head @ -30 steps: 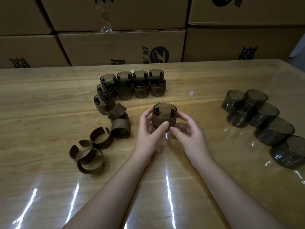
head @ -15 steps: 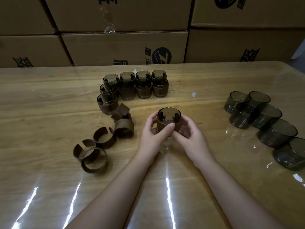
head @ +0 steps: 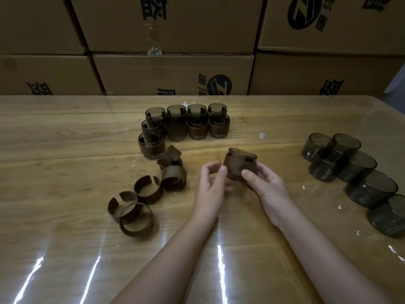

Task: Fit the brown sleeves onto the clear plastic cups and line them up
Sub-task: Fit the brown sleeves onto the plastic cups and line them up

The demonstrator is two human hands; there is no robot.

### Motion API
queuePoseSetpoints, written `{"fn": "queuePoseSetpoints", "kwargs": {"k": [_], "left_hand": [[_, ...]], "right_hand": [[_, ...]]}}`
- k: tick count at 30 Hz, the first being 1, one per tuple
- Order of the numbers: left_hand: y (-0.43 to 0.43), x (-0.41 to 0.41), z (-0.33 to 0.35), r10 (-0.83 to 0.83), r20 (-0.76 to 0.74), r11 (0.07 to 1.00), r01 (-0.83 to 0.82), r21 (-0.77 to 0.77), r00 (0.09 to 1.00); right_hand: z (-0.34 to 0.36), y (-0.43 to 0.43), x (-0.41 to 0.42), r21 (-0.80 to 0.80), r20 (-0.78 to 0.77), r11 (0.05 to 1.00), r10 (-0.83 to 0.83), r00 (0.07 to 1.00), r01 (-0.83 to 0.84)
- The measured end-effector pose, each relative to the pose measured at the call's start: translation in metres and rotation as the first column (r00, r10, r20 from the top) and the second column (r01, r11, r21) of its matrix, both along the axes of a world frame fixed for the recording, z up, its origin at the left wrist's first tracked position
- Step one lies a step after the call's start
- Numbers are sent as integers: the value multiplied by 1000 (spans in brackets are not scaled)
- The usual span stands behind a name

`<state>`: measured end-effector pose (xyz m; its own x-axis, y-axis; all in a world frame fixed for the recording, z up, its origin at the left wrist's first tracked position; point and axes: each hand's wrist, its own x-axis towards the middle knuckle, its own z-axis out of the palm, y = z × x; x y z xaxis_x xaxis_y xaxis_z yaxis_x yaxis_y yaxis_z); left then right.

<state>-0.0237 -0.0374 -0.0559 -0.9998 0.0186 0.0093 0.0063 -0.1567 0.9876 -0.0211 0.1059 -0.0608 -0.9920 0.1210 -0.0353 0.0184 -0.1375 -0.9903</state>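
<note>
Right hand [head: 262, 183] grips the sleeved cup [head: 238, 164], tilted, above the worktop [head: 65, 150] centre; left hand [head: 211, 183] hangs loosely curled beside it, holding nothing. Risk: the one-handed hold could let the cup slip, or the sleeve [head: 233, 170] ride off.

The nearest bare cup [head: 392, 218] runs off the right edge; right-hand fingers [head: 262, 171] hide the held cup's [head: 240, 163] base.

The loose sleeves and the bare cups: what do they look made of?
Loose sleeves: matte brown, leather-like or stiff felt by the look; open bands with notched tabs, no shine.
Bare cups: smoky clear plastic, glossy; the table shows through their walls.
</note>
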Motion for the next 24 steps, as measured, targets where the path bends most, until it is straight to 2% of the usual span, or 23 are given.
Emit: {"fn": "queuePoseSetpoints", "kwargs": {"k": [4,9,14,24], "left_hand": [[1,2,4,-35,36,999,36,-19,999],[2,7,7,-174,-17,978,170,-120,985],[0,3,7,-136,28,990,137,-43,990],[-3,-4,7,-74,95,997,71,35,993]], "right_hand": [[5,-4,-26,-101,66,994,-34,997,41],[6,-29,-68,88,74,996,-1,997,-6],[5,-68,-105,281,14,958,48,999,-50],[-2,-100,-134,431,-140,888,245,959,-164]]}}
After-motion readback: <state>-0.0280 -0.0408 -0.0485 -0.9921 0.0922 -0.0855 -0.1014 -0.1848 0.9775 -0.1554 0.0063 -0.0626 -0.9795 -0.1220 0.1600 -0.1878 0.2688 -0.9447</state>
